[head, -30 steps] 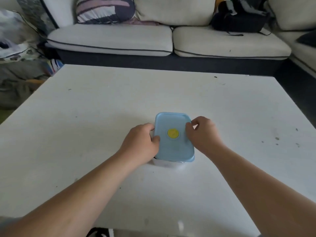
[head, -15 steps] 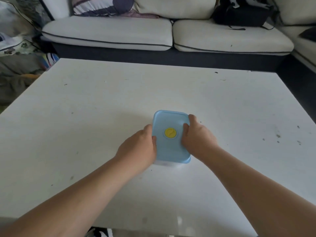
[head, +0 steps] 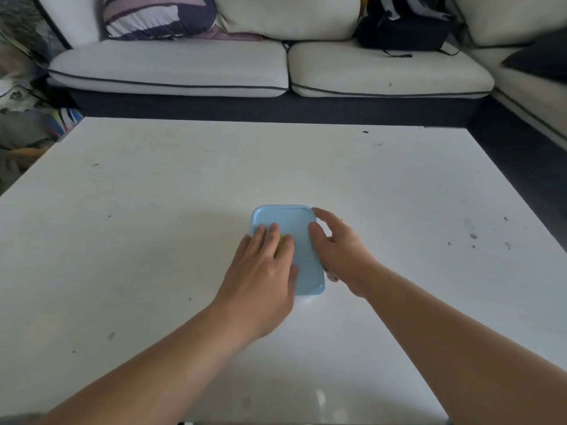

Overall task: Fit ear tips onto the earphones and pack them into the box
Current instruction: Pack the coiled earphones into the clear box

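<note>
The box (head: 307,300) stands on the desk (head: 153,210) just below the centre of the frame, its blue lid (head: 299,222) in place. The left grip (head: 260,277) lies flat on the lid, fingers straight, grasping nothing. The right grip (head: 340,253) clasps the box's right edge, thumb on the lid. The earphones are not visible. Judged step: seating the lid, late in the task. The next move calls for even downward pressure along all edges

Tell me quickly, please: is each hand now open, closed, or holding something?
Left hand: open, fingers flat on top of the blue box.
Right hand: holding the blue box by its right edge, thumb on top.
</note>
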A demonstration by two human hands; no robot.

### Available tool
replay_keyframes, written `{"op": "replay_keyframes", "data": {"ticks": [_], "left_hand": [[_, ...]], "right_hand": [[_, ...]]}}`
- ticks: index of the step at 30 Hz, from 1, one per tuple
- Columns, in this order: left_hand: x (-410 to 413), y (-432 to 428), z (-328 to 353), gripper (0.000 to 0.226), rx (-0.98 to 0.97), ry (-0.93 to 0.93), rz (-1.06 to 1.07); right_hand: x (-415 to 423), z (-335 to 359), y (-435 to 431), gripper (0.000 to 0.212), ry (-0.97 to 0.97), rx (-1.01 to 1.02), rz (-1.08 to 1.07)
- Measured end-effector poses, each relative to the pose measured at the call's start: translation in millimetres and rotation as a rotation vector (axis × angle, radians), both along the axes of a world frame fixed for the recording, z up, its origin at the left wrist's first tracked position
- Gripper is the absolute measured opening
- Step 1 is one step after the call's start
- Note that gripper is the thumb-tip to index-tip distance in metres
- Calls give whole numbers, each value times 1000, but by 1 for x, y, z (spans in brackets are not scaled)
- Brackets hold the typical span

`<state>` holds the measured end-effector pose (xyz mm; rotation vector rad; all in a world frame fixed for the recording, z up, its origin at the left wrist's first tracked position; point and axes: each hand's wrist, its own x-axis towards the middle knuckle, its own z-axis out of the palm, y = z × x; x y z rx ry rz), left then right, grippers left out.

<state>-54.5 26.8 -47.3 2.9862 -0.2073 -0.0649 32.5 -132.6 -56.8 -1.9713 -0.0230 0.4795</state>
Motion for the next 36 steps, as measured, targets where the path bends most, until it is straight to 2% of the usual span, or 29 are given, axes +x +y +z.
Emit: {"op": "replay_keyframes", "data": {"ticks": [3, 9, 26, 29, 33, 36], "left_hand": [[0, -8, 4, 101, 43, 83, 28], [-3, -13, -6, 121, 107, 115, 15], [9, -2, 1, 114, 13, 46, 41], [18, 6, 3, 112, -30, 54, 71], [26, 11, 4, 118, -43, 69, 84], [26, 11, 6, 123, -36, 56, 80]], "right_hand": [[1, 3, -6, 39, 39, 17, 27], [5, 3, -4, 38, 35, -6, 28], [-1, 17, 8, 47, 56, 5, -105], [-1, 18, 21, 40, 62, 72, -174], [2, 12, 26, 19, 59, 139, -257], [2, 11, 24, 27, 62, 104, -204]]}}
